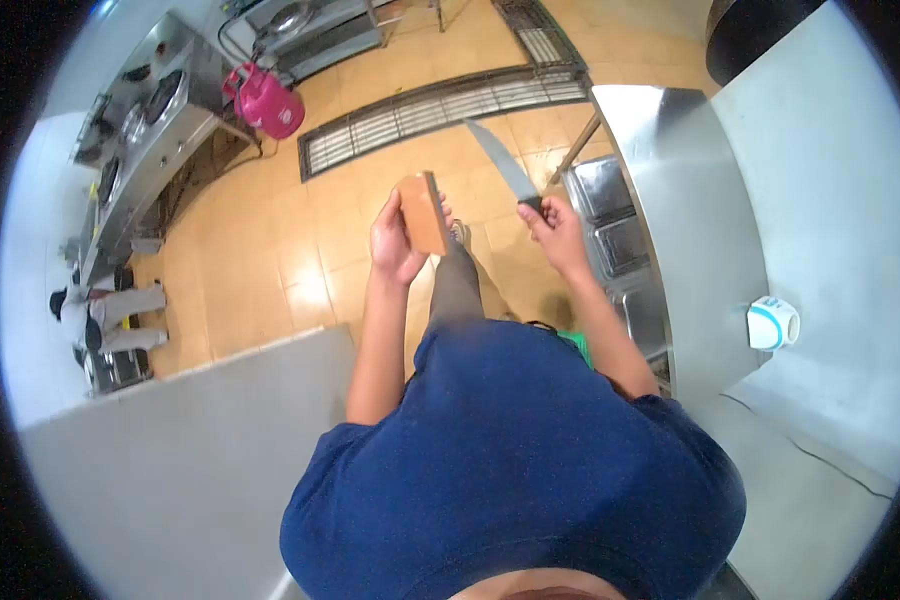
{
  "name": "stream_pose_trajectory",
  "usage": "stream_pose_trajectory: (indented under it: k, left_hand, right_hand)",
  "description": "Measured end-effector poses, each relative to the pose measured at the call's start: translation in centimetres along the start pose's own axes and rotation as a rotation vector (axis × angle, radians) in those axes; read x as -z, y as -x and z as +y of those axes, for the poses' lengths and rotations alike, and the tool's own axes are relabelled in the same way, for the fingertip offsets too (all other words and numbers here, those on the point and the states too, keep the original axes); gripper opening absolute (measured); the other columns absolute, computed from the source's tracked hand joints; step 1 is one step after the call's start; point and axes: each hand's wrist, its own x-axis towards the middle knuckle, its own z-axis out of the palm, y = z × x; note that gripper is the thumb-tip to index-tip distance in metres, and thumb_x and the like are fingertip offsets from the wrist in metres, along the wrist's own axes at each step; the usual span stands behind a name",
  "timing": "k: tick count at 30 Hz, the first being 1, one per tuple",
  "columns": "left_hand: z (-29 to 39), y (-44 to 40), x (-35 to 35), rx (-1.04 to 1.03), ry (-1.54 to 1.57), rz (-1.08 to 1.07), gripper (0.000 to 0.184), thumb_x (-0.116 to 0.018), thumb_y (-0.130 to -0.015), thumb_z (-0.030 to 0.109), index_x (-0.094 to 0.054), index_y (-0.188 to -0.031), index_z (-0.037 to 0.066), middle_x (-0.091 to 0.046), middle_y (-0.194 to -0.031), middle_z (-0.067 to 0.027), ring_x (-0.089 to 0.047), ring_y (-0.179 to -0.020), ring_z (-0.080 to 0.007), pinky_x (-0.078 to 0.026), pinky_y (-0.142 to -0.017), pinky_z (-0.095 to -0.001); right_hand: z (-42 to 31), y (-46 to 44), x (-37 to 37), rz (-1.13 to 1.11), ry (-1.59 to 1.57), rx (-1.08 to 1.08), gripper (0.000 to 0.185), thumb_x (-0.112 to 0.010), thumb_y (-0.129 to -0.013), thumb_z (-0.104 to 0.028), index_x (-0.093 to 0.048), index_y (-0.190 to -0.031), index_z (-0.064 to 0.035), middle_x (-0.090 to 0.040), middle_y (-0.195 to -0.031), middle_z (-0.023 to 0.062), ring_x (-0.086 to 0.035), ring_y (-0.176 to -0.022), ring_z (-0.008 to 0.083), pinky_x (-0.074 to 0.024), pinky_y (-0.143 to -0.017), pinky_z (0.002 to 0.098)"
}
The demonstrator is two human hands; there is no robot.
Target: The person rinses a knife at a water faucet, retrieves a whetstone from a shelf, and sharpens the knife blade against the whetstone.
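My left hand (396, 240) is closed around a reddish-brown rectangular block (425, 214), held out over the tiled floor with its broad face in view. To its right, my right hand (558, 235) grips the black handle of a knife (503, 160). The blade points up and to the left, away from my body, and its tip is above the floor grate. Block and blade are apart from each other.
A steel counter (682, 170) runs along the right, with metal trays (610, 195) beneath it. A grate (420, 115) crosses the floor ahead. Stoves and a pink gas cylinder (267, 103) stand at the upper left. Another person (120, 318) is at far left.
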Motion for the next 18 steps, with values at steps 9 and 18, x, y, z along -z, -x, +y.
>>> stream_pose_trajectory:
  k: [9,18]
  left_hand:
    - [8.4,-15.0,3.5,0.088,-0.296,0.190,0.050,-0.029,-0.104,0.041,-0.045,-0.134,0.003,-0.060,-0.117,-0.0214,-0.062,-0.098,-0.0310,-0.053,-0.088,-0.0431]
    - [11.4,-34.1,-4.2,0.163,-0.535,0.010,0.032,-0.034,-0.105,0.038,-0.044,-0.123,0.013,-0.060,-0.110,-0.0165,-0.062,-0.098,-0.0282,-0.054,-0.086,-0.0428]
  right_hand:
    - [2.7,-14.9,0.0,0.165,0.083,-0.099,0.030,-0.073,-0.088,-0.024,-0.052,-0.076,-0.0083,-0.051,-0.063,-0.0031,-0.045,-0.054,0.0038,-0.0368,-0.047,0.0216]
    - [-1.8,-28.0,-0.2,0.416,-0.044,-0.139,0.029,-0.068,-0.092,-0.027,-0.053,-0.077,-0.0073,-0.054,-0.063,0.0001,-0.047,-0.052,0.0063,-0.0360,-0.045,0.0232]
